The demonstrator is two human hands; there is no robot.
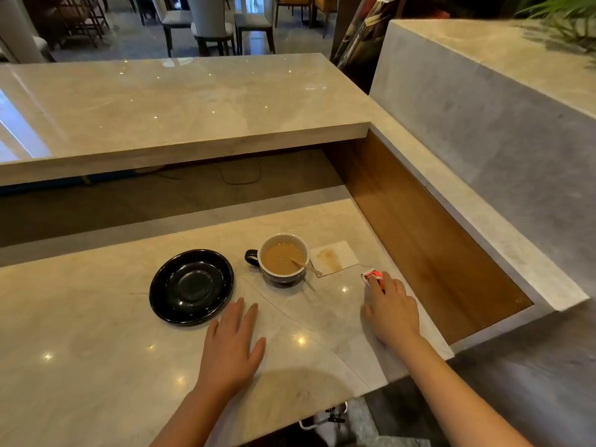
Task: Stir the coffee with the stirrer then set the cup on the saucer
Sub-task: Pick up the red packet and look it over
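A dark cup [283, 258] with a white inside holds light brown coffee and stands on the marble counter, its handle pointing left. A wooden stirrer [306, 267] leans in the cup, its end over the right rim. An empty black saucer [191, 287] lies to the left of the cup. My left hand [230, 346] rests flat on the counter, fingers apart, just right of the saucer's near edge. My right hand [392, 311] lies to the right of the cup, its fingertips on a small red and white packet [372, 276].
A white napkin [333, 258] with a brown stain lies right behind the cup. A raised marble ledge [180, 124] runs across the back. A wooden side panel [419, 227] and a marble wall close off the right. The counter's near edge lies by my forearms.
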